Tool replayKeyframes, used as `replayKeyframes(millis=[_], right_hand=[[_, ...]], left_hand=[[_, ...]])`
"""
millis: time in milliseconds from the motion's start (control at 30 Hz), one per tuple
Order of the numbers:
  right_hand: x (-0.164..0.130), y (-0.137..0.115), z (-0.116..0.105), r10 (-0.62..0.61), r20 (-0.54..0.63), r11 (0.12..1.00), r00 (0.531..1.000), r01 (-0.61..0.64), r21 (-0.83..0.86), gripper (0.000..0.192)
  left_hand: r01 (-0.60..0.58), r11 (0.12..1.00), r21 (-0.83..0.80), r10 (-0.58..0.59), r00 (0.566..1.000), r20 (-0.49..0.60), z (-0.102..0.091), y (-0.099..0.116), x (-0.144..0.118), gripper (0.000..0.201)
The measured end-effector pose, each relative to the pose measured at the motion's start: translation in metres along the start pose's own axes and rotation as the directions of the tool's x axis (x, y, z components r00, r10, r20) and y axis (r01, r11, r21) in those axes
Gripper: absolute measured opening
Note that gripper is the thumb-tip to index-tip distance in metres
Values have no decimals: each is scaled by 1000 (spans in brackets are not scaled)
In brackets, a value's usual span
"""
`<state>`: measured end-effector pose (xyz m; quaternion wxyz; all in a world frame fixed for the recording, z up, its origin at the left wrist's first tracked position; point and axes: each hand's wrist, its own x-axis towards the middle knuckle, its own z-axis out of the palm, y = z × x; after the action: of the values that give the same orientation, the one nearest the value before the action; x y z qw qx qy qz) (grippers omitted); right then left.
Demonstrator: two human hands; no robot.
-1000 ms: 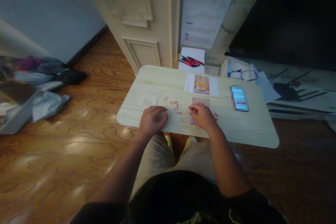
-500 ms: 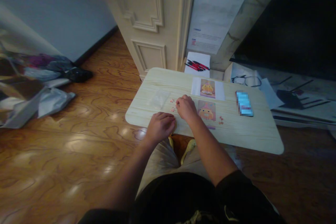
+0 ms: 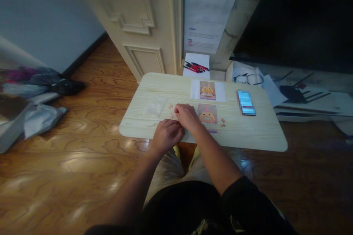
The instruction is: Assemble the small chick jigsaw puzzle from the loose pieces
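My right hand (image 3: pixel 187 116) is over the table with its fingers bent and pinched together. Its fingertips meet the fingers of my left hand (image 3: pixel 168 133), which is curled near the table's front edge. Whatever the fingers hold, if anything, is too small or hidden. Just beyond them lie small reddish pieces (image 3: pixel 170 107). Right of my right hand is a picture of a yellow cartoon figure (image 3: pixel 207 114), flat on the table, with a separate purple strip (image 3: pixel 212 131) below it. More small reddish pieces (image 3: pixel 223 122) sit beside that picture.
On the pale wooden table (image 3: pixel 256 136) are a clear plastic bag (image 3: pixel 155 106), a white sheet (image 3: pixel 220 91) printed with the same figure, and a phone (image 3: pixel 246 102). Behind it, red and black pens (image 3: pixel 196 67) rest on paper. Bags (image 3: pixel 42 119) lie on the floor at left.
My right hand has drawn back toward my left hand, and their fingers now meet. The whole view has shifted, so the table appears further left.
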<state>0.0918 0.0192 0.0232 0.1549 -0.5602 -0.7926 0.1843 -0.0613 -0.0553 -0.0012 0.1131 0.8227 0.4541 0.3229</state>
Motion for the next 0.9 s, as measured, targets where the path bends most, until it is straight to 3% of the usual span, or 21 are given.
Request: replayKeyframes(millis=[67, 167, 333, 600, 900], right_hand=[[-12, 18, -10, 18, -54, 993, 998, -12, 114, 13], [-38, 59, -35, 154, -143, 947, 978, -105, 302, 12], [-74, 116, -69, 264, -93, 936, 960, -232, 266, 19], [-69, 112, -67, 163, 11, 981, 987, -163, 102, 25], [-72, 111, -70, 132, 7, 990, 991, -132, 45, 25]], left_hand=[[-3, 1000, -8, 4, 1000, 23, 6, 4, 3, 16], [-32, 999, -40, 34, 997, 65, 21, 14, 12, 20], [-93, 994, -55, 100, 985, 143, 47, 36, 34, 32], [-101, 995, 0, 98, 970, 221, 55, 45, 41, 43], [-98, 995, -4, 96, 966, 240, 56, 45, 41, 45]])
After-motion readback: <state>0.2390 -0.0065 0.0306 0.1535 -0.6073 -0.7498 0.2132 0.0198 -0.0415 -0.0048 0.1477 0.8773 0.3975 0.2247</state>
